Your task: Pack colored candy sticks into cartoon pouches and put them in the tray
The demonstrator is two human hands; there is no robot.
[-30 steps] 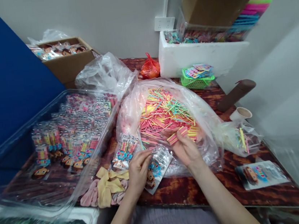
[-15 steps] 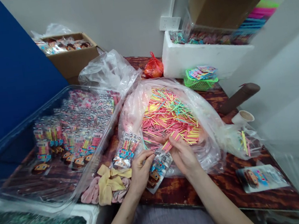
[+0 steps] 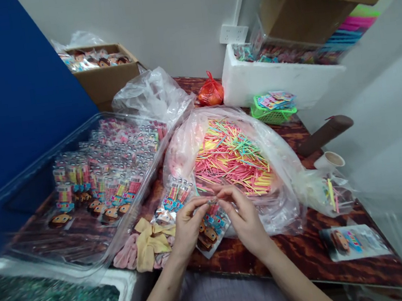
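My left hand [image 3: 188, 224] and my right hand [image 3: 241, 216] meet over a small clear packet with a cartoon card [image 3: 212, 227], both pinching its top edge. Just behind them an open plastic bag [image 3: 284, 169] holds a heap of pink, yellow and green sticks [image 3: 231, 159]. A filled packet of sticks [image 3: 173, 200] lies left of my hands. A clear tray [image 3: 36, 180] at the left holds several filled packets [image 3: 109, 176].
Yellow and pink cloths [image 3: 146, 245] lie by my left wrist. A printed card packet [image 3: 355, 241] lies on the wooden table [image 3: 301, 250] at right, near a paper cup [image 3: 329, 160] and a brown roll [image 3: 325, 133]. White foam boxes, a green basket [image 3: 272, 107] and cardboard boxes stand behind.
My right hand left the stick heap and came back to the packet; the bundle of sticks it held is no longer in view. Both hands now pinch the packet's top.
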